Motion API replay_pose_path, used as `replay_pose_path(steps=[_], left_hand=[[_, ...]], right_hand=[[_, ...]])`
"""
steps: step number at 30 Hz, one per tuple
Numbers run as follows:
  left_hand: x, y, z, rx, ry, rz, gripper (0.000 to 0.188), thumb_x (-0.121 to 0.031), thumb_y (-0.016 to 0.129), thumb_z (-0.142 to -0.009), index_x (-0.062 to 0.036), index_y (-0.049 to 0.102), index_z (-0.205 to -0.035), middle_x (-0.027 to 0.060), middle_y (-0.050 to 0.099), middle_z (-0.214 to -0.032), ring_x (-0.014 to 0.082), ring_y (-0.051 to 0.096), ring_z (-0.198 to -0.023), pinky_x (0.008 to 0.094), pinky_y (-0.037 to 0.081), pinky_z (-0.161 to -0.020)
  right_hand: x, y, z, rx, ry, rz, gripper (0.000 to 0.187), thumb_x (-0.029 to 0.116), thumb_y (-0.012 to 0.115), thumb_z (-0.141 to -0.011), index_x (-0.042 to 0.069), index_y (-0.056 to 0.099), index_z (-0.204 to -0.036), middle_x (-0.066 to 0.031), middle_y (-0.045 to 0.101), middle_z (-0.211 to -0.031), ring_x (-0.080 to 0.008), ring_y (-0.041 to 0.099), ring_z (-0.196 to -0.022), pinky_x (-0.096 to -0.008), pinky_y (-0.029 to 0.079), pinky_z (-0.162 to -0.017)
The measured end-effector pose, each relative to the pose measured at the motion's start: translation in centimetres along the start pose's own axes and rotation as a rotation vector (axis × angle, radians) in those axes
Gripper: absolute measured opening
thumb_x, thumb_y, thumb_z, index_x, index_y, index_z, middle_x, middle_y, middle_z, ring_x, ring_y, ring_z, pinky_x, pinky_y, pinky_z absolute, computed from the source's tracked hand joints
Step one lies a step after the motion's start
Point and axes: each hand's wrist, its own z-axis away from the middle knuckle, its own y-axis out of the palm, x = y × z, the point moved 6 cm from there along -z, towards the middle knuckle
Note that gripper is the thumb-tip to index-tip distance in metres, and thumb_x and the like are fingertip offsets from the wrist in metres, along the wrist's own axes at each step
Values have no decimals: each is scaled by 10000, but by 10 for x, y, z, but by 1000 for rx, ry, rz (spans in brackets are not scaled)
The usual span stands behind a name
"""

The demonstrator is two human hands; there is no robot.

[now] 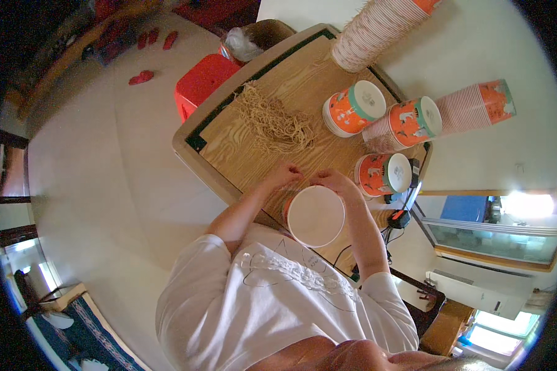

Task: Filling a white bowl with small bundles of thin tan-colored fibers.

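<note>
Close to my body at the table's near edge is a paper bucket (316, 216) with a large white round face toward me and a bit of orange side showing at its left. My left hand (284, 176) is just beyond its far left side, fingers pinched together. At its far right rim my right hand (331, 180) also has its fingers closed. Whatever lies between the fingers of either hand is too small to make out. Beyond my left hand spreads a tangled pile of tan twine (275, 120).
Orange and green paper buckets stand nested in stacks (345, 111) along the table's right side, with taller stacks (377, 37) at the far right. A black charger with cables (399, 217) sits by the right edge. A red stool (205, 80) is beyond the wooden table's (229, 157) left edge.
</note>
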Motion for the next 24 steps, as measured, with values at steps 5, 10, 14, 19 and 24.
replay_pose_path(steps=[5,10,14,19,24], left_hand=[[10,-1,-9,-81,51,-169,200,-212,681,-669,-24,619,-700,68,584,-611,137,522,-530,300,425,-500],[11,-3,-8,-140,68,-346,192,-230,669,-649,-48,623,-687,93,597,-630,174,552,-574,329,437,-535],[11,-1,-9,-80,98,-388,155,-208,652,-632,-66,628,-687,92,601,-636,190,566,-600,333,445,-554],[14,6,-10,78,115,-583,141,-186,659,-613,-69,627,-684,94,604,-642,193,572,-600,330,454,-568],[34,10,-14,173,109,-438,174,-200,659,-607,-82,636,-733,88,629,-700,211,593,-631,338,464,-591]], right_hand=[[-14,-4,-6,71,-29,-33,150,186,623,-757,43,602,-713,19,538,-600,-61,483,-509,-212,374,-444],[-14,-8,-2,103,-53,191,163,214,610,-769,53,607,-738,39,519,-598,-58,478,-570,-225,377,-492],[-9,-9,5,111,-71,338,184,235,595,-783,51,609,-782,33,541,-653,-67,495,-627,-228,398,-549],[3,-13,18,9,-185,43,172,196,552,-811,48,614,-873,-11,594,-792,-89,530,-697,-240,436,-630],[13,-8,20,85,-264,323,166,104,516,-791,24,621,-892,-26,613,-827,-103,548,-762,-243,445,-680]])
